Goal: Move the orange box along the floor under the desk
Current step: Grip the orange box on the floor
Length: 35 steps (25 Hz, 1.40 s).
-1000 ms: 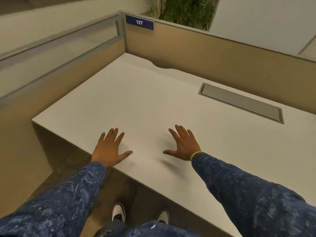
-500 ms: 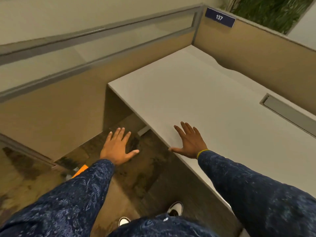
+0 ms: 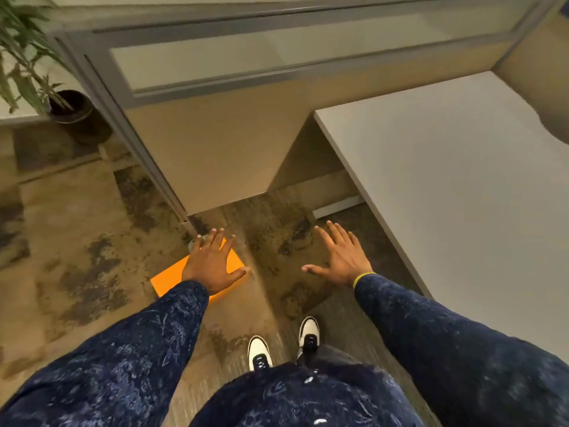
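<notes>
A flat orange box (image 3: 167,280) lies on the mottled carpet just left of the desk's open side, partly hidden behind my left hand (image 3: 212,263). That hand hovers above the box with fingers spread, holding nothing; whether it touches the box I cannot tell. My right hand (image 3: 340,257) is open too, palm down in the air over the carpet beside the white desk (image 3: 462,186). The space under the desk opens at the right of the box.
A tan partition with a glass band (image 3: 246,124) runs behind the box, its post foot (image 3: 192,229) close to the box's far corner. A potted plant (image 3: 70,109) stands at far left. My two shoes (image 3: 283,343) are planted below.
The view has swung left and down from the desktop to the floor. Both hands left the desk surface; the orange box came fully into view under my left hand.
</notes>
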Tool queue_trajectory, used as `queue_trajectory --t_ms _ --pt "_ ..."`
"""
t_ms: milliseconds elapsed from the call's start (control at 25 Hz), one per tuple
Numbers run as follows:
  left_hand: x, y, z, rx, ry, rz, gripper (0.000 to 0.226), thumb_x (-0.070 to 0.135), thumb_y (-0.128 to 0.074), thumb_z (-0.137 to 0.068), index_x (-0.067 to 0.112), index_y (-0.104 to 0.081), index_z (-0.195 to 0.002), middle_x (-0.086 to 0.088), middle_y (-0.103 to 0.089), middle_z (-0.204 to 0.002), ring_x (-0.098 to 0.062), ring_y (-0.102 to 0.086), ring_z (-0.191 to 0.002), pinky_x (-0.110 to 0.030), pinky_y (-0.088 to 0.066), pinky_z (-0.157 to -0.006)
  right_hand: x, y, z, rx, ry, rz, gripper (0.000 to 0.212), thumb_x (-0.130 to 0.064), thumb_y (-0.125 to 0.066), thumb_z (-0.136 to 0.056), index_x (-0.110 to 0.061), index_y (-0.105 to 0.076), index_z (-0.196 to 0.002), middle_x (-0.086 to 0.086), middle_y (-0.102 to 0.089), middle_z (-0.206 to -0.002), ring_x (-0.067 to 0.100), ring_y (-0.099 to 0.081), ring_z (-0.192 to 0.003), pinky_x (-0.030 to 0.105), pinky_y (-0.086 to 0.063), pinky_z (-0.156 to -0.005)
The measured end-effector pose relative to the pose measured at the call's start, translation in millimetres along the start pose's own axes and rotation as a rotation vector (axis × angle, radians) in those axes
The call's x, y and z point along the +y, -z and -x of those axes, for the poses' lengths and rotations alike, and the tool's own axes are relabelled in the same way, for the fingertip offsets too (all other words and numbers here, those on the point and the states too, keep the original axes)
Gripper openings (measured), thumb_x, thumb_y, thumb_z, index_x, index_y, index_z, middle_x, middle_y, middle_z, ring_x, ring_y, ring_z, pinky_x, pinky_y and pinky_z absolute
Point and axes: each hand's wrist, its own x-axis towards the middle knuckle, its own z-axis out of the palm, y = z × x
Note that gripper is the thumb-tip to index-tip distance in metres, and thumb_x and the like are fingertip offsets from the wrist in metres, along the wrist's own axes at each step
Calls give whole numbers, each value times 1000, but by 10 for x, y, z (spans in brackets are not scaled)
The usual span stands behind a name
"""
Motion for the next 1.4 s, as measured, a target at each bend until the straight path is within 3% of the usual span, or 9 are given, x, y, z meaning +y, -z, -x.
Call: queue_trajectory --t_ms 320,640,800,960,1080,1200,1400 --pt "-728 -297 613 -86 362 147 89 74 -36 -89 18 -22 -157 -12 -21 -166 -31 -22 -151 -52 -18 -121 -799 -293 -699 -188 213 23 107 -82 -48 -77 -22 -10 -159 9 -7 -168 27 -5 -155 50 -9 -124" --pt "-1372 -425 1097 -62 597 237 82 67 -44 -90 14 -33 -152 -14 -32 -161 -34 -30 -147 -52 -24 -118 -1483 -701 -1158 -353 231 -26 109 -81 -50 -75 -15 -20 -157 11 -16 -167 28 -15 -154 52 -18 -123" --pt "-1851 -600 1023 -105 559 232 80 67 -42 -91 13 -35 -151 -16 -34 -160 -33 -31 -146 -51 -25 -117 -1758 -974 -1174 -368 115 -105 111 -80 -55 -73 -14 -21 -156 11 -19 -166 28 -19 -153 50 -22 -121" --pt "-2514 -907 653 -194 401 241 84 68 -37 -93 12 -27 -155 -17 -26 -163 -33 -23 -150 -51 -22 -120 -2094 -1465 -1165 -366 -98 -226 111 -77 -58 -74 -12 -20 -156 12 -21 -165 29 -22 -151 49 -25 -121" --pt "-2973 -1200 360 -227 284 179 82 68 -38 -92 12 -32 -152 -18 -30 -161 -34 -27 -149 -53 -27 -118 -2412 -1928 -1261 -333 -231 -329 107 -69 -62 -78 -7 -19 -155 14 -24 -164 31 -24 -150 47 -27 -121" --pt "-3279 -1500 100 -193 237 154 77 65 -41 -93 11 -39 -148 -19 -38 -156 -35 -31 -145 -53 -30 -114 -2685 -2377 -1371 -293 -256 -384 102 -64 -63 -81 -8 -20 -155 13 -26 -163 30 -24 -150 46 -26 -120" --pt "-3403 -2389 -308 -178 213 177 80 62 -44 -93 7 -35 -150 -20 -35 -157 -35 -30 -146 -52 -28 -115 -2875 -3245 -1858 -244 -254 -390 99 -65 -60 -82 -16 -18 -156 8 -20 -166 28 -20 -152 51 -24 -120"
